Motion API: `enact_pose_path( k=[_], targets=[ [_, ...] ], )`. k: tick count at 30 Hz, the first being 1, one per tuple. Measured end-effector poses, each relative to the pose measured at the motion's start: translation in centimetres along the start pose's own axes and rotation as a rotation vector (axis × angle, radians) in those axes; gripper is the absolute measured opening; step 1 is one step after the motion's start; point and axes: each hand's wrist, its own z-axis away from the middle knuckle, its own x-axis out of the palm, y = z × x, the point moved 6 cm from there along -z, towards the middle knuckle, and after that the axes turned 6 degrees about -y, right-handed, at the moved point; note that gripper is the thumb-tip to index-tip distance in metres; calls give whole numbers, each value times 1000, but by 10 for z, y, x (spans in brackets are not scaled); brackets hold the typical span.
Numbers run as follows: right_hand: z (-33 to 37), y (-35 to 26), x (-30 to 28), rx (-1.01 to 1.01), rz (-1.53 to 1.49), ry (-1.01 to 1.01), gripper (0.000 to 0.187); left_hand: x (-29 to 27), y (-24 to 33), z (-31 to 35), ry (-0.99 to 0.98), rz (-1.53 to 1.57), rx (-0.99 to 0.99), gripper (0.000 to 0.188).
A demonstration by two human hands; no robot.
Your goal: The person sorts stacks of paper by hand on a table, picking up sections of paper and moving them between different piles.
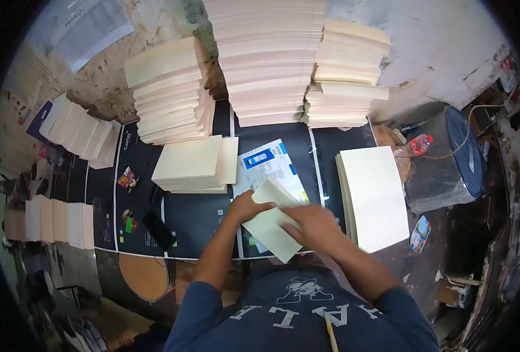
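Note:
Close in front of me, a folded cream paper bundle (277, 234) is tilted over the table's near edge. My left hand (249, 209) grips its left side, thumb lying across the top face. At its right side is my right hand (314, 227), slightly blurred, closed on the paper with the thumb on the face. Whether the bundle is one sheet or several I cannot tell. Beneath it lies a white and blue printed sheet (272, 157), partly covered. Left of that sits a stack of cream paper (189, 161); to the right stands another cream stack (374, 196).
Tall cream paper stacks (266, 58) line the wall, with more piles (78, 129) at far left. A black phone (158, 230) and small snack packets (128, 179) lie on the black table (198, 214). At right are a red-capped bottle (415, 145) and a blue-lidded drum (465, 152).

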Motion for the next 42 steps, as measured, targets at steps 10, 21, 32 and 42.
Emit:
enact_pose_path(
  k=[10,21,32,42],
  targets=[
    [-141,73,86,-439,290,-22,69,3,-1,3,63,-191,-99,70],
    [-95,78,81,-140,444,-46,81,-11,6,10,69,-159,-136,81],
    [-77,99,90,-258,164,24,80,-7,5,18,104,-145,-63,84],
    [-46,105,96,-108,165,120,72,0,-2,17,145,-178,-68,89]
  ],
)
